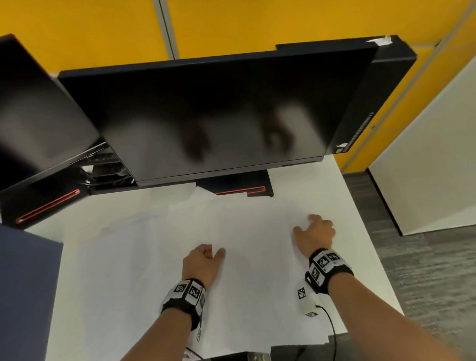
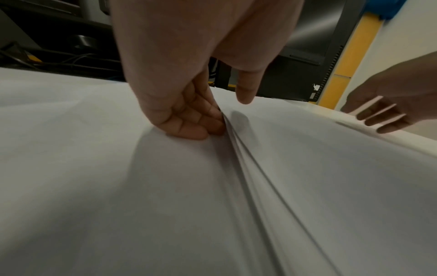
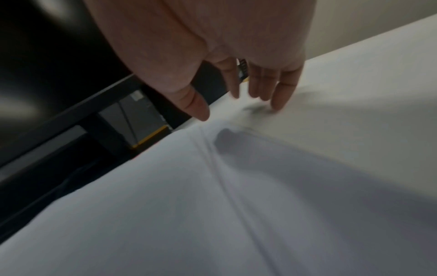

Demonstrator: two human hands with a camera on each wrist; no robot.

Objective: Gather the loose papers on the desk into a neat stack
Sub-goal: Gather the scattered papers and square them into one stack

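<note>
The loose papers (image 1: pixel 157 258) lie spread flat over the desk (image 1: pixel 359 256), reaching mostly to the left of both hands — the left hand (image 1: pixel 202 264), fingers curled against overlapping sheet edges, is nearer, while the right hand (image 1: pixel 316 235) hovers with fingers spread at the papers' right margin.

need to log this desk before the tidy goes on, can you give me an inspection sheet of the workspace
surface: white desk, mostly covered by sheets
job's things: loose papers spread flat and overlapping, not yet stacked
clutter: nothing seen
hands: left hand has fingers curled, pressing into a paper fold; right hand has straight fingers spread, tips at the paper's far edge
cables: black cable hanging off the near edge; tangle of wires behind the monitors
surroundings: two dark monitors, yellow wall, grey carpet
</note>
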